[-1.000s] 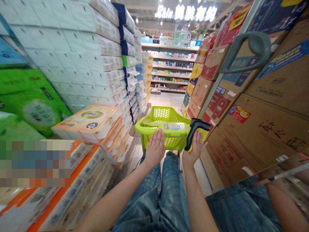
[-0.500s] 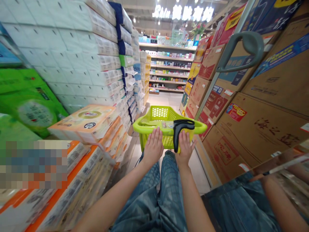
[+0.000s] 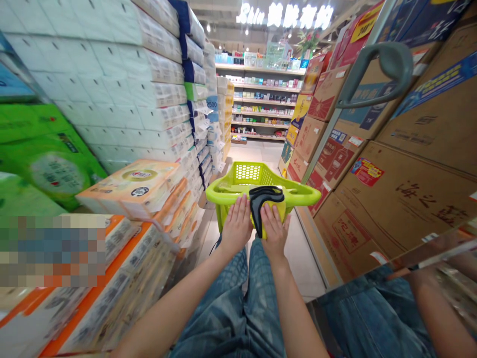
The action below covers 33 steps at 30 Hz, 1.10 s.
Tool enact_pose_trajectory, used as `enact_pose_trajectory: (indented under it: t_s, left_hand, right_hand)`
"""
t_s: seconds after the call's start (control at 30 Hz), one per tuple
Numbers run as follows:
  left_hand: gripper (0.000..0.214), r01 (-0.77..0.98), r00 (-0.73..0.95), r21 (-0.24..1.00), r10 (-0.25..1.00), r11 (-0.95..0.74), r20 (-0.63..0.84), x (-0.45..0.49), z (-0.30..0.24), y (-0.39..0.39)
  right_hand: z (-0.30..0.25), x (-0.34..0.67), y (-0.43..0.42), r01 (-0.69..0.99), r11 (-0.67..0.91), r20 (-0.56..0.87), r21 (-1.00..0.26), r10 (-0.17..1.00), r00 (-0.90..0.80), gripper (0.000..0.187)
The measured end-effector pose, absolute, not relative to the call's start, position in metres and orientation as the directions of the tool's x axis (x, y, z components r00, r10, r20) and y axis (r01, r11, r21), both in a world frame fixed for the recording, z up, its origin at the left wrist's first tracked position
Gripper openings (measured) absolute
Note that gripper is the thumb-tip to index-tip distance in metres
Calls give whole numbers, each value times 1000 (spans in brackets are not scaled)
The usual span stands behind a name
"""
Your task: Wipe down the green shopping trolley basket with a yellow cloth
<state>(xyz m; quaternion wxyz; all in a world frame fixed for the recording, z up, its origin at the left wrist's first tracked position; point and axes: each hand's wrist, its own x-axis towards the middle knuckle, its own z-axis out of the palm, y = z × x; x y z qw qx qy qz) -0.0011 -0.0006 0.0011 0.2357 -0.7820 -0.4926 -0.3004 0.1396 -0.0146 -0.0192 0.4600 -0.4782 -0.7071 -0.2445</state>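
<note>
In the head view, a lime-green plastic basket with perforated walls point(image 3: 303, 196) is seen in the middle of the aisle, just ahead of a pair of legs in blue denim trousers point(image 3: 219, 308); what it is carried by cannot be made out. A folded, soft-looking yellow, black and grey cloth point(image 3: 265, 195) is draped over the middle of its near rim. The cloth is pressed there by the right hand point(image 3: 276, 232), which is laid flat with its fingers extended, not curled into a fist. The left hand point(image 3: 238, 226) is also held flat, its straight fingertips rested on the rim just left of the cloth; whether the cloth is touched by it cannot be told. Since the earlier frames, the cloth has been shifted from the right end of the rim to the middle, so the right stretch is left bare, the pale label seen there is mostly covered, and the hands are brought side by side. The aisle is bordered by stacked white paper packs point(image 3: 97, 64) and orange-and-white packs point(image 3: 137, 179) on the left, and by brown cardboard boxes point(image 3: 417, 204) and a grey plastic loop handle point(image 3: 403, 64) on the right.
</note>
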Motion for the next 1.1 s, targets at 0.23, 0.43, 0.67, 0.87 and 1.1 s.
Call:
enact_pose_trajectory:
  t_s: [0.23, 0.43, 0.67, 0.87, 1.1]
  left_hand:
    - [75, 923, 306, -82, 587, -377, 749, 8, -2, 2]
    - [78, 911, 318, -56, 607, -410, 728, 4, -3, 2]
    - [73, 915, 325, -75, 612, -397, 721, 2, -1, 0]
    - [77, 922, 292, -55, 591, -384, 752, 9, -3, 2]
    - [75, 905, 331, -48, 628, -423, 704, 1, -7, 3]
  right_hand:
    - [-6, 177, -4, 753, 262, 785, -603, 359, 504, 63]
    - [-6, 121, -14, 851, 436, 876, -292, 480, 55, 64]
    - [-13, 168, -6, 907, 388, 908, -161, 420, -19, 64]
    - [-3, 164, -3, 752, 291, 791, -591, 393, 469, 69]
    - [-12, 130, -15, 860, 503, 842, -85, 498, -207, 63]
